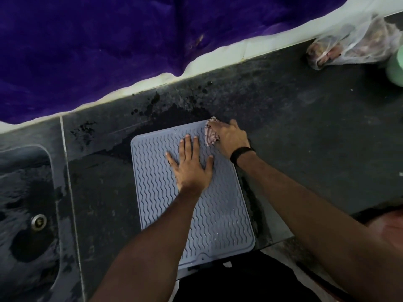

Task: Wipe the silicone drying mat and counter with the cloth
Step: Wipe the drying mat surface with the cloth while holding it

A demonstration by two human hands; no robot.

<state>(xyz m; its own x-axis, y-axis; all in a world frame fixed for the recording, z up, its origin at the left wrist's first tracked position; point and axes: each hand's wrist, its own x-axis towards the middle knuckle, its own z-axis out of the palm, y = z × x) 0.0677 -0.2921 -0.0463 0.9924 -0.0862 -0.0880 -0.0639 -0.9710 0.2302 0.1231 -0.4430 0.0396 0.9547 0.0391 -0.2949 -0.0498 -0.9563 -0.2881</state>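
Silicone drying mat (220,214), grey-blue with a wavy raised pattern, lies flat on the dark stone counter (316,131), a little turned, and its near edge reaches over the front edge of the counter. The left hand (192,164) lies flat on the far half of the mat, palm down, with the fingers straight and spread apart, and it holds nothing. The right hand (229,137) is at the far right corner of the mat, where it grips a bunched cloth (211,132), pinkish with a pattern, and presses it onto the mat; the fingers are curled over the cloth, so most of it is hidden. On the right wrist sits a black band (241,154).

Behind the mat the counter is wet, with a dark patch (174,114) and small drops near the wall. On the left a sink (26,205) is sunk in the counter, with a metal drain (38,221) in its bottom. At the far right of the counter lies a clear plastic bag (349,44) with something reddish inside, and just beside it stands a pale green object (395,70), cut by the frame edge. A purple cloth (130,40) hangs over the wall behind the counter.
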